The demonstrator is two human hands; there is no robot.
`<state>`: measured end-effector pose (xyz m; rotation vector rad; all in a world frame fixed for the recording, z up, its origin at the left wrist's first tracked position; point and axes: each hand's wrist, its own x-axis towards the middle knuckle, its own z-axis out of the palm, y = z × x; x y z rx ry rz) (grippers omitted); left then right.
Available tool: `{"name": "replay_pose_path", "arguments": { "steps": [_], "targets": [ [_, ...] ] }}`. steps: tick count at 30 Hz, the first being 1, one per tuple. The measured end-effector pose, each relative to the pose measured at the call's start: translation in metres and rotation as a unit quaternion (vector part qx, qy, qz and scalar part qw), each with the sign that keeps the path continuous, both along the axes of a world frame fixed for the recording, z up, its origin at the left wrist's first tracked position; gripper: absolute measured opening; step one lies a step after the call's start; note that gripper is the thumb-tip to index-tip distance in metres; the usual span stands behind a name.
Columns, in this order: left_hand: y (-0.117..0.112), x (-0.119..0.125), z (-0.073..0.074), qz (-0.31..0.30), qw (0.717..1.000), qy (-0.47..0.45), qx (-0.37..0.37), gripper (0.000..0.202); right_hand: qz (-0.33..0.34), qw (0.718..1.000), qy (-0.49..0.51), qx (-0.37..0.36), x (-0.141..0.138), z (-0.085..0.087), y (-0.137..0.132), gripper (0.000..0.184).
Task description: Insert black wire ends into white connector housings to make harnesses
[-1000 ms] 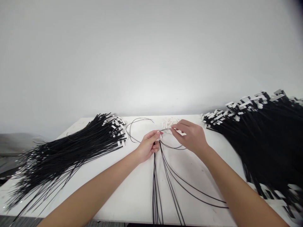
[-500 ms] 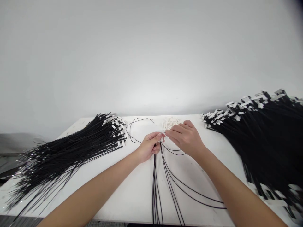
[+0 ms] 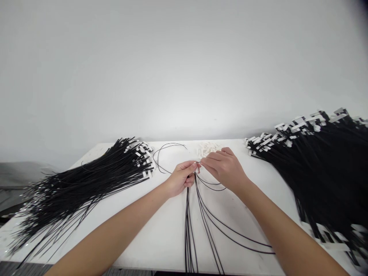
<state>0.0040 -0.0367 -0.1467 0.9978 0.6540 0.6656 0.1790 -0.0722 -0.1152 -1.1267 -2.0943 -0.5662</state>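
Note:
Between thumb and fingers my left hand (image 3: 182, 178) grips a small white connector (image 3: 197, 167), mostly covered by the fingertips. Several thin black wires (image 3: 204, 214) hang from it, spreading down past the table's front edge and off to the right. My right hand (image 3: 222, 165) pinches the end of one black wire just right of the connector, its fingers closed. A short dark stretch of that wire shows between the two hands. Whether its tip sits inside the connector is too small to tell.
On the white table (image 3: 155, 226), a pile of black wires (image 3: 86, 184) with white ends lies left. A larger pile of black wires (image 3: 324, 168) with white connectors fills the right. Loose white connectors (image 3: 207, 148) lie behind my hands, near a curled wire (image 3: 158, 153).
Almost nothing differs. My right hand has shifted very slightly at the wire, and my left hand keeps its place with the connector.

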Motion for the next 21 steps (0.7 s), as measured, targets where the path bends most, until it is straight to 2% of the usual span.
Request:
{"name": "replay_pose_path", "arguments": {
  "steps": [21],
  "targets": [
    [-0.0003,0.0002,0.0013,0.008,1.000,0.000,-0.008,0.027,0.006,1.000,-0.006,-0.003,-0.0025,-0.0039,0.0011,0.020]
  ]
}}
